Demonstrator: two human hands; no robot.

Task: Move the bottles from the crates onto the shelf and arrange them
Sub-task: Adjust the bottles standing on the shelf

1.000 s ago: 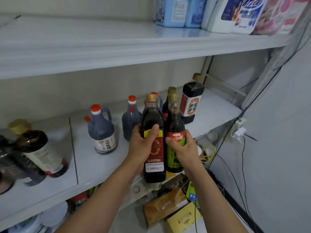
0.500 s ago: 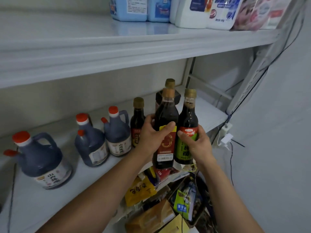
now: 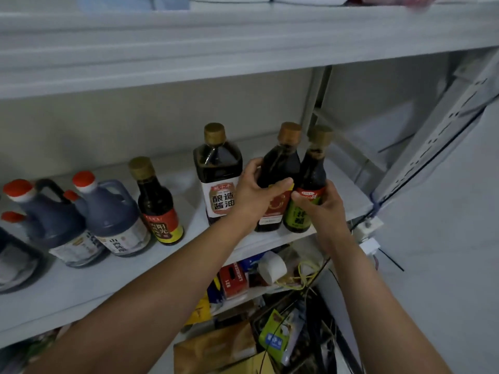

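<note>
- Left hand (image 3: 253, 193) wraps the red-label bottle (image 3: 280, 166), thumb across its front, fingers round its far side.
- Right hand (image 3: 322, 209) grasps the green-label bottle (image 3: 313, 172), just right of it.
- Both bottles are upright at the near right edge of the shelf (image 3: 108, 279).

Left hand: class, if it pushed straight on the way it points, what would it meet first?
Likely the back wall: the left hand, gripping the red-labelled bottle, points past open shelf. The square soy sauce bottle stands close on its left, so depth is uncertain.
</note>
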